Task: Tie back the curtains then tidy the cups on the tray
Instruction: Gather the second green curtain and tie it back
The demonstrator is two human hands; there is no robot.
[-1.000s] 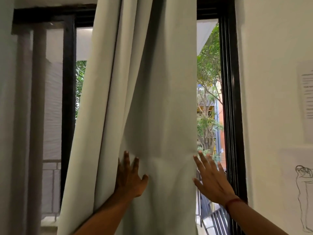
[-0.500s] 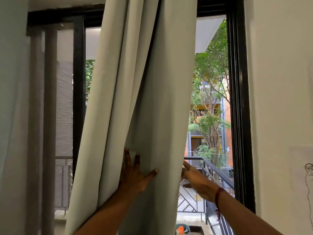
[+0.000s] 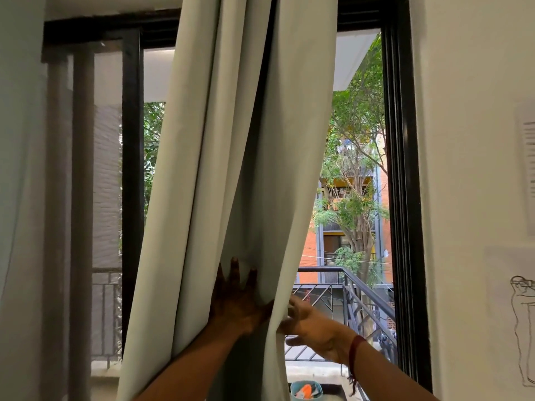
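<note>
A pale grey-green curtain (image 3: pixel 231 169) hangs in the middle of a black-framed window (image 3: pixel 401 169), bunched into deep folds. My left hand (image 3: pixel 236 299) lies on its front at about waist height, fingers spread upward and thumb hooked around a fold. My right hand (image 3: pixel 311 322) is just to the right, its fingers curled behind the curtain's right edge, squeezing the cloth toward the left hand. A second curtain (image 3: pixel 17 183) hangs at the far left. No cups or tray are in view.
A cream wall (image 3: pixel 469 169) with a paper sheet (image 3: pixel 527 169) and a pencil sketch (image 3: pixel 521 328) fills the right side. Outside are a black balcony railing (image 3: pixel 347 285), trees and a brick building. A teal container (image 3: pixel 305 392) sits low beyond the curtain.
My hands have drawn together, gathering the curtain into a narrower bunch. Its right edge has moved left, uncovering more of the window and the balcony railing.
</note>
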